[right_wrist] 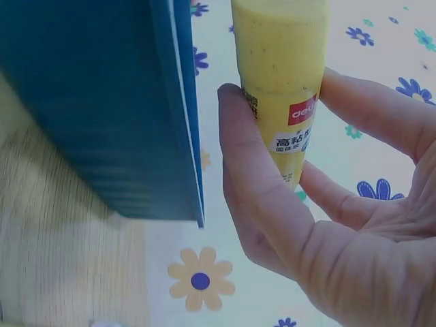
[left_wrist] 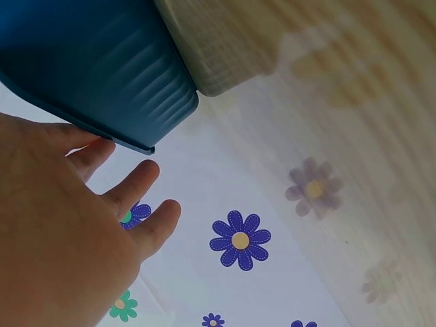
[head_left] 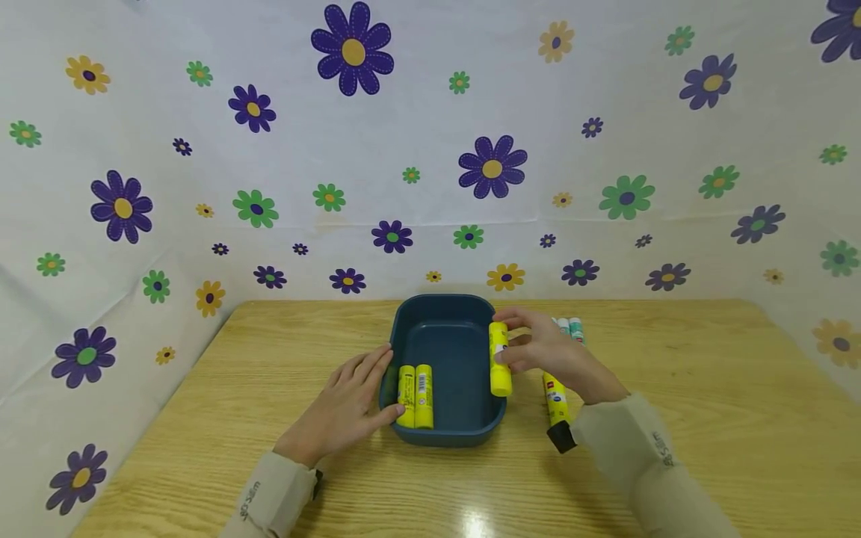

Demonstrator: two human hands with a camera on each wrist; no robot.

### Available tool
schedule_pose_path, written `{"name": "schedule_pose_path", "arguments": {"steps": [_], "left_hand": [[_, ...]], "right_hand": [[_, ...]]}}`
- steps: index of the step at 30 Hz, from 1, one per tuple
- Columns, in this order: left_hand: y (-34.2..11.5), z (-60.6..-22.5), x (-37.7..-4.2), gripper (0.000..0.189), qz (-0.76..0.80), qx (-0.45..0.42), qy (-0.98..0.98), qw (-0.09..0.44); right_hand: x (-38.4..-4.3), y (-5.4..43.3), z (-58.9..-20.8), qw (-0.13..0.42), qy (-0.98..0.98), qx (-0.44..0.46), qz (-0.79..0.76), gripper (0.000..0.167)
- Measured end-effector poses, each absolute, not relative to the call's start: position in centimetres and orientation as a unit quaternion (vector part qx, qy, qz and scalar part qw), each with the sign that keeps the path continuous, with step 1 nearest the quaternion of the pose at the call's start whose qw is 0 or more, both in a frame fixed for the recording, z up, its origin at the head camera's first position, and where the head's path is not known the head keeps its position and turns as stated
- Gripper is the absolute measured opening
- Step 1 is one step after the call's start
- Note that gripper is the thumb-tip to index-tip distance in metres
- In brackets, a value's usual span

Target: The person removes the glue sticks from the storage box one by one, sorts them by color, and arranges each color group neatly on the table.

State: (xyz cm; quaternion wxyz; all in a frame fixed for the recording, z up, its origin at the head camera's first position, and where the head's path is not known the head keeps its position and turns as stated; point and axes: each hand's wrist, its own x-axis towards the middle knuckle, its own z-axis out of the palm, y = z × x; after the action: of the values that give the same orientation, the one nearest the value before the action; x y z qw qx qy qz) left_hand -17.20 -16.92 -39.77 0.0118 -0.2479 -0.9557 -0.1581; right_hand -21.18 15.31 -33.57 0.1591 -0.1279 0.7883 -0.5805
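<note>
While the spread left hand likely steadies an oblong blue-plastic tub, the right hand pinches a yellow cylindrical glue stick.

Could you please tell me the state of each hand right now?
Left hand: open, touching the dark blue bin.
Right hand: closed, holding a yellow glue stick.
</note>
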Motion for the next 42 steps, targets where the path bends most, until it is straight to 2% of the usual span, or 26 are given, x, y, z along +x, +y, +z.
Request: {"name": "schedule_pose_path", "arguments": {"steps": [10,20,42], "left_hand": [[-17.1,-39.9,-17.1,0.086,-0.152,-0.251,-0.956,0.017],[-17.0,-39.8,-17.2,0.085,-0.156,-0.245,-0.957,0.002],[-16.9,-39.8,-17.2,0.087,-0.151,-0.244,-0.958,0.011]], "right_hand": [[-20.4,17.5,-34.1,0.148,0.802,-0.126,-0.566,0.067],[-20.2,19.4,-34.7,0.151,0.803,-0.132,-0.561,0.066],[-19.3,24.5,-36.3,0.162,0.828,-0.112,-0.525,0.072]]}}
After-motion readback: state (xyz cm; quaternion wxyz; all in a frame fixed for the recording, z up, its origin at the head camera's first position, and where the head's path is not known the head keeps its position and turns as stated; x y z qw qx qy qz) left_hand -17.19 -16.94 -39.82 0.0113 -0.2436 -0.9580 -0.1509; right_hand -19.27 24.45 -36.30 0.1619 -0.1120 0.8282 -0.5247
